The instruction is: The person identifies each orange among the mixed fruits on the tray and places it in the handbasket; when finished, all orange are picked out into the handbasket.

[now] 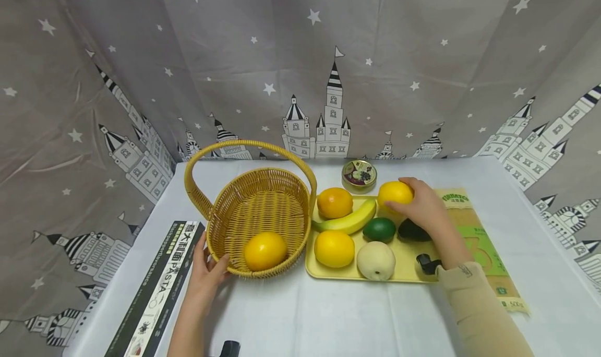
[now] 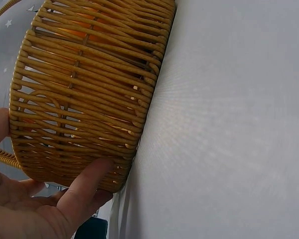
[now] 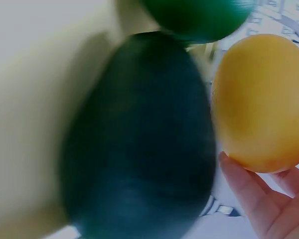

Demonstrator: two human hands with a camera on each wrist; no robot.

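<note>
My left hand (image 1: 208,265) holds the near left side of a woven wicker basket (image 1: 218,231) with a tall arched handle. In the left wrist view, the fingers lie along the basket's slatted side (image 2: 84,109), with one digit at its rim. A yellow-orange fruit (image 1: 265,251) lies inside, toward the front. Over the back right of a pale yellow tray (image 1: 328,276), my right hand (image 1: 422,205) grips another smooth, oval yellow-orange fruit (image 1: 394,194). Close by in the right wrist view are a dark avocado (image 3: 139,144) and a green fruit (image 3: 199,17).
The tray also bears an orange (image 1: 335,203), a banana (image 1: 349,219), a yellow fruit (image 1: 334,249) and a pale round pear (image 1: 376,261). Behind it stands a round tin (image 1: 359,175). A pasta box (image 1: 157,289) lies left, a green-and-brown packet (image 1: 483,247) right.
</note>
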